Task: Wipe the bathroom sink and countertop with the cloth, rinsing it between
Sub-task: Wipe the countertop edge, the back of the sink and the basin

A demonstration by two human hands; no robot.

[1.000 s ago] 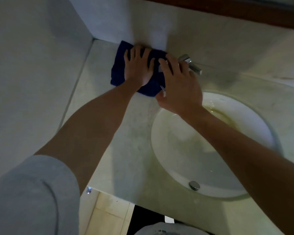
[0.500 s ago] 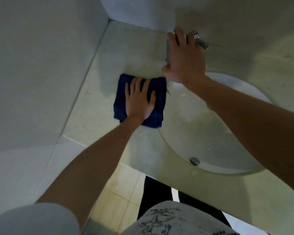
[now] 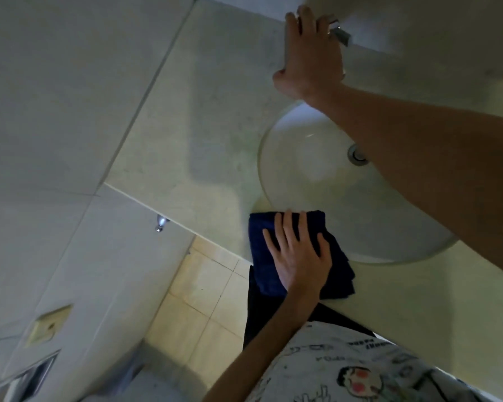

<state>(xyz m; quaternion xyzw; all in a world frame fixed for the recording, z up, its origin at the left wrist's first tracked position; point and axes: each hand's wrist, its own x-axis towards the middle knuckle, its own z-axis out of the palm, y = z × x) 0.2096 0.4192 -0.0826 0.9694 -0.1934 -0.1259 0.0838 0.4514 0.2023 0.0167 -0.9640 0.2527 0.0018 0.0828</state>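
While my left hand is pressing flat on the blue cloth at the tabletop's front edge beside the sink, I'm bracing my open right hand against the faucet, risking dragging the overhanging cloth off the lip.

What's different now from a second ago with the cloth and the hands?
The left hand, pressing flat, has slid the blue cloth from the back corner of the countertop to its front edge, beside the sink. The right hand stays on the faucet.
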